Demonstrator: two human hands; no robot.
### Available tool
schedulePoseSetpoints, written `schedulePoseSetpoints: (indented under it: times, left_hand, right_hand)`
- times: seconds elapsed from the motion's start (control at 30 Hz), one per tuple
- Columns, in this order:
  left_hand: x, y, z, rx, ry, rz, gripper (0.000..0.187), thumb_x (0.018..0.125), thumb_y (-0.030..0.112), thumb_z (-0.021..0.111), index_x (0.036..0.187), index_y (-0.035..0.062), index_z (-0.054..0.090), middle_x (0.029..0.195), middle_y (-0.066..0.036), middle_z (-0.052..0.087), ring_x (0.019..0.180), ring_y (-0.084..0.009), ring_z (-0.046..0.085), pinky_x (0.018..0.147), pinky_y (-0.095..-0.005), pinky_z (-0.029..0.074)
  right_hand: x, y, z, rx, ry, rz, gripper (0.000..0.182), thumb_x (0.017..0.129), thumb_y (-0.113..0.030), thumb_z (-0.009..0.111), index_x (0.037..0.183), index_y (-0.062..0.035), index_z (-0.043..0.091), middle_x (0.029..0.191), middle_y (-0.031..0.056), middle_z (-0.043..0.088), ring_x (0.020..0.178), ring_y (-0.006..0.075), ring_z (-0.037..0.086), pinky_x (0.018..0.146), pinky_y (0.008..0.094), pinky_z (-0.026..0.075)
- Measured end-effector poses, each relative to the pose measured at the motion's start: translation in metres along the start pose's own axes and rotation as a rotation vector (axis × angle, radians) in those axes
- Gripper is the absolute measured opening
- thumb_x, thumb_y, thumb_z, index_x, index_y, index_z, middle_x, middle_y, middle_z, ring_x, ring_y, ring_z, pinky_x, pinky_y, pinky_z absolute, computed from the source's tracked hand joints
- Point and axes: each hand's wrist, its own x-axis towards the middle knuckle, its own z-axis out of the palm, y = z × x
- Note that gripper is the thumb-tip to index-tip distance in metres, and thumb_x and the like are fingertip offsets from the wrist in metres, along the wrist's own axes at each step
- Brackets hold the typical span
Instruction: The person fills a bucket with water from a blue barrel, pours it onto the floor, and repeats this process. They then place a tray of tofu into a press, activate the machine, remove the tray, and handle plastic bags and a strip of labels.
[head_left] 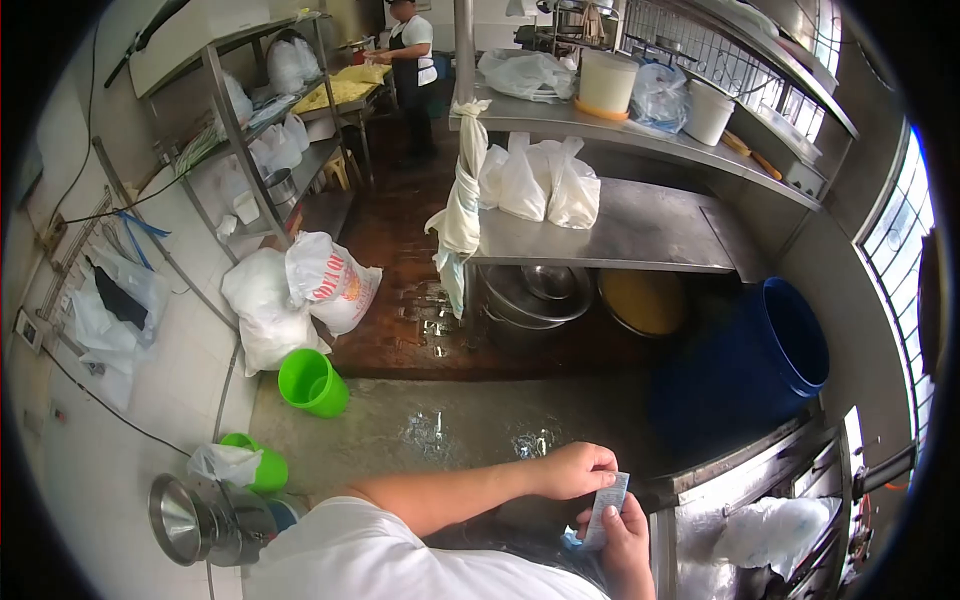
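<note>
We hold a small paper sachet [606,510] between both hands, low in the head view, just over the near edge of the steel counter [740,465] at our right. Our left hand [578,470] pinches its upper end with fingertips closed on it; our right hand [625,545] grips the lower part from below, thumb against the printed face. The sachet stands roughly upright and looks whole: we see no torn corner and nothing spilling, so we judge the opening is not yet done, and whatever it contains has yet to come out. Whether a tear has begun under the left fingertips we cannot tell.

Below the sachet something bluish shows at our right wrist, too hidden to name. On the wet floor [450,425] ahead lies a green bucket [312,382] on its side, near a printed white sack [335,280] and a white bag [262,310]. A blue barrel [760,365] stands just beside the far end of the counter. Beyond it a steel table [640,225] carries white plastic bags [540,180] at its left edge, with large pans [535,295] beneath. At the far end of the room another person [410,70] works at a counter with yellow food.
</note>
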Motion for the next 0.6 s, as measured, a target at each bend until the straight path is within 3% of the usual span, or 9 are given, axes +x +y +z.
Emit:
schedulePoseSetpoints:
  times: [0.1, 0.13, 0.23, 0.33, 0.4, 0.6]
  left_hand:
    - [0.011, -0.014, -0.009, 0.018, 0.021, 0.06, 0.024, 0.101, 0.022, 0.068, 0.109, 0.0005, 0.072, 0.098, -0.013, 0.073, 0.092, -0.0225, 0.069, 0.083, -0.038, 0.055]
    - [0.014, -0.017, -0.014, 0.031, 0.007, 0.089, 0.024, 0.101, 0.023, 0.068, 0.109, 0.0004, 0.072, 0.098, -0.013, 0.073, 0.092, -0.0225, 0.07, 0.082, -0.0379, 0.055]
    - [0.024, -0.017, -0.011, -0.061, 0.038, 0.063, 0.021, 0.101, 0.018, 0.072, 0.114, 0.0021, 0.074, 0.103, -0.008, 0.074, 0.097, -0.0147, 0.07, 0.087, -0.0327, 0.057]
    - [0.037, -0.024, 0.005, -0.181, 0.01, -0.07, 0.024, 0.103, 0.019, 0.072, 0.12, 0.0024, 0.073, 0.109, -0.006, 0.075, 0.099, -0.0137, 0.069, 0.089, -0.0313, 0.057]
    - [0.049, -0.025, 0.027, -0.251, -0.06, -0.141, 0.022, 0.104, 0.014, 0.069, 0.122, 0.0015, 0.07, 0.107, -0.003, 0.073, 0.092, -0.0097, 0.066, 0.081, -0.0268, 0.056]
    - [0.071, 0.006, 0.117, -0.171, -0.243, -0.151, 0.024, 0.105, 0.016, 0.069, 0.121, -0.0011, 0.068, 0.107, -0.004, 0.072, 0.092, -0.0103, 0.065, 0.082, -0.0272, 0.055]
  right_hand:
    - [0.015, 0.001, 0.001, -0.104, 0.109, 0.049, 0.025, 0.109, -0.022, 0.059, 0.126, -0.0039, 0.057, 0.091, 0.0128, 0.074, 0.07, 0.0193, 0.071, 0.065, 0.0315, 0.06]
    - [0.018, -0.003, 0.002, -0.101, 0.112, 0.079, 0.023, 0.111, -0.019, 0.053, 0.126, -0.0023, 0.058, 0.095, 0.0127, 0.076, 0.079, 0.0187, 0.073, 0.073, 0.0334, 0.061]
    - [0.01, -0.009, -0.007, -0.055, 0.161, 0.124, 0.029, 0.111, -0.021, 0.055, 0.134, -0.0029, 0.057, 0.101, 0.0116, 0.076, 0.081, 0.0178, 0.073, 0.075, 0.0337, 0.061]
    - [-0.012, -0.017, -0.026, 0.106, 0.245, 0.195, 0.034, 0.109, -0.026, 0.061, 0.135, -0.0045, 0.057, 0.102, 0.0113, 0.075, 0.083, 0.02, 0.074, 0.077, 0.0352, 0.061]
    - [-0.029, -0.015, -0.046, 0.272, 0.255, 0.163, 0.032, 0.109, -0.022, 0.062, 0.136, -0.0061, 0.057, 0.103, 0.0112, 0.075, 0.083, 0.0205, 0.074, 0.078, 0.0363, 0.061]
    - [-0.088, 0.009, -0.109, 0.519, 0.288, -0.085, 0.033, 0.106, -0.019, 0.067, 0.135, -0.0085, 0.056, 0.106, 0.0122, 0.075, 0.086, 0.0216, 0.075, 0.079, 0.0381, 0.062]
